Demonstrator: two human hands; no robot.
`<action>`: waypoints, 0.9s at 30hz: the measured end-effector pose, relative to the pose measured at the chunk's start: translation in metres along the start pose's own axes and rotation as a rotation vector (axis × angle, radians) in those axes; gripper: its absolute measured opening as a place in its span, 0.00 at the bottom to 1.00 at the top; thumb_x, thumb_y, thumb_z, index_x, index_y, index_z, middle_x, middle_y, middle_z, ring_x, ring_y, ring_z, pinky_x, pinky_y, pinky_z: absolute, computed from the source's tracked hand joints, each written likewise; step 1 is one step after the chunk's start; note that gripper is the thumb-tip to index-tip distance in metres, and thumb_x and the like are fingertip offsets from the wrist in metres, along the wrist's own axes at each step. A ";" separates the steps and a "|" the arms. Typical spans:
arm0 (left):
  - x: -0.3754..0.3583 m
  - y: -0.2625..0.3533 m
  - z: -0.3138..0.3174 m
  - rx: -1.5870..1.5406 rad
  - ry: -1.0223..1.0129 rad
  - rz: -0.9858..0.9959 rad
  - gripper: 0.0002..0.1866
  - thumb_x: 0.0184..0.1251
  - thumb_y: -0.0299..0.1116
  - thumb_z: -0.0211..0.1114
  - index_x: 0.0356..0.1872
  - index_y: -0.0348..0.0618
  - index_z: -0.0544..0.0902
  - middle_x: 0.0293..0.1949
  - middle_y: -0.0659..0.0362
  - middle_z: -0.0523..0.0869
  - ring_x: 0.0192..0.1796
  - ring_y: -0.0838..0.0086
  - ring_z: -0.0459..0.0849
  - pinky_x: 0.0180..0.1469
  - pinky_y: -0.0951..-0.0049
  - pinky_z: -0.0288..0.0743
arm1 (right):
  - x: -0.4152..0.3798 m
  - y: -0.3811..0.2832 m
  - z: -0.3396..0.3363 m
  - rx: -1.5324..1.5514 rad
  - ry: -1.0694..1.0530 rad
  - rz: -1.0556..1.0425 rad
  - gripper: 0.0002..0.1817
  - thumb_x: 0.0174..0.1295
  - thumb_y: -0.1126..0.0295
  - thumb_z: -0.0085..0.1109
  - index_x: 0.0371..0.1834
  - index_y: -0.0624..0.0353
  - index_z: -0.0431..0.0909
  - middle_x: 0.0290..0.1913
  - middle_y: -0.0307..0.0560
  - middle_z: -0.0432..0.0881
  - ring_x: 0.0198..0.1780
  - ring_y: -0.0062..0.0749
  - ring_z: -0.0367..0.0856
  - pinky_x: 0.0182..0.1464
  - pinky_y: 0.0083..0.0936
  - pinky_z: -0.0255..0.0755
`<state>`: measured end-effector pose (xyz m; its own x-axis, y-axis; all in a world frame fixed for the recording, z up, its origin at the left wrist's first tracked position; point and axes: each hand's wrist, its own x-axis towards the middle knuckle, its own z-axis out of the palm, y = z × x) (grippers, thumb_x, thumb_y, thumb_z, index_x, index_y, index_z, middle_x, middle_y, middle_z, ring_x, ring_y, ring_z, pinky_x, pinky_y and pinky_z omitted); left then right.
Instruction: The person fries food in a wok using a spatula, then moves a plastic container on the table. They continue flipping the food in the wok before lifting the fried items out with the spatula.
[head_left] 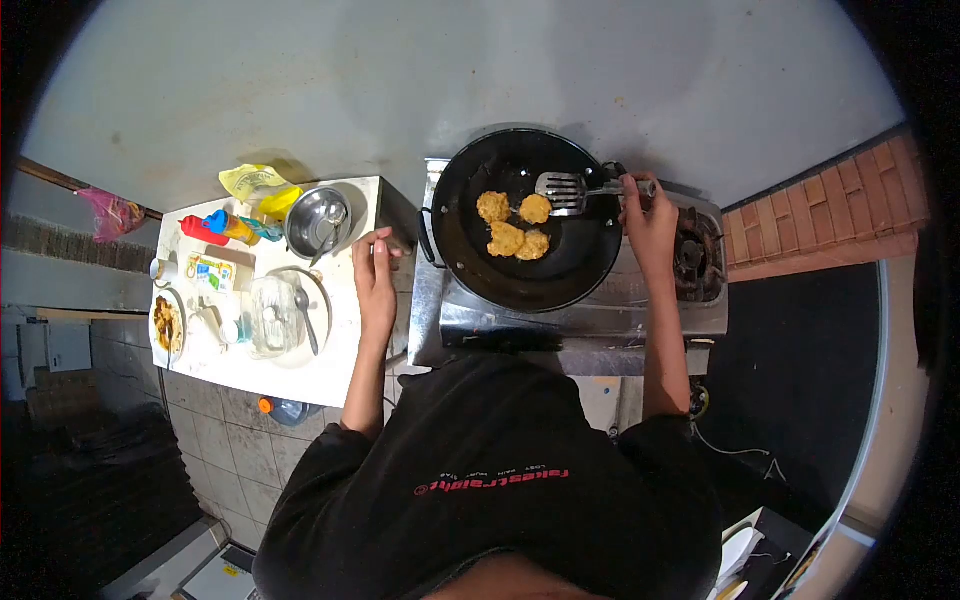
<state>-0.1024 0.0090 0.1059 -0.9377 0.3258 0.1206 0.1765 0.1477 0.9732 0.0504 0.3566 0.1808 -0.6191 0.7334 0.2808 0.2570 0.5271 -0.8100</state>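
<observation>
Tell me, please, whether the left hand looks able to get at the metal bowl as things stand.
Likely yes: the left hand appears empty and close to the metal bowl, with nothing visible standing between them.

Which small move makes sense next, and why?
Probably slide the slotted spatula leftward under the nearest golden piece: the right hand grips its handle, and its head is right by that piece in the black pan.

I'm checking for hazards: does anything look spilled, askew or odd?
Nothing clearly stands out. The round black pan sits on the silver metal stove, golden fritters inside it; the right hand holds a slotted metal spatula across its rim. I can't tell whether the red plastic bottle stands or lies.
</observation>
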 end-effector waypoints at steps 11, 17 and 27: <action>-0.002 0.009 0.002 -0.081 0.035 -0.041 0.17 0.86 0.40 0.49 0.58 0.39 0.79 0.51 0.58 0.77 0.45 0.78 0.80 0.48 0.74 0.74 | -0.014 -0.035 -0.013 -0.177 0.046 -0.342 0.07 0.70 0.71 0.62 0.45 0.63 0.82 0.37 0.53 0.86 0.30 0.35 0.83 0.28 0.27 0.73; -0.001 -0.001 0.001 -0.037 0.011 -0.034 0.18 0.86 0.42 0.48 0.60 0.40 0.77 0.55 0.58 0.79 0.46 0.76 0.82 0.48 0.74 0.74 | -0.050 -0.050 0.006 -0.022 -0.070 -0.376 0.06 0.70 0.72 0.62 0.45 0.62 0.81 0.36 0.52 0.83 0.31 0.38 0.83 0.32 0.29 0.75; -0.003 0.003 0.000 -0.102 0.047 -0.066 0.17 0.85 0.39 0.49 0.58 0.38 0.79 0.46 0.59 0.78 0.44 0.79 0.79 0.47 0.75 0.73 | -0.069 -0.036 0.029 0.031 -0.146 -0.266 0.06 0.72 0.71 0.61 0.46 0.60 0.80 0.35 0.48 0.79 0.33 0.34 0.80 0.33 0.27 0.73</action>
<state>-0.0987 0.0081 0.1090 -0.9598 0.2736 0.0623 0.0847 0.0707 0.9939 0.0627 0.2753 0.1756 -0.7625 0.5006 0.4098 0.0505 0.6775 -0.7338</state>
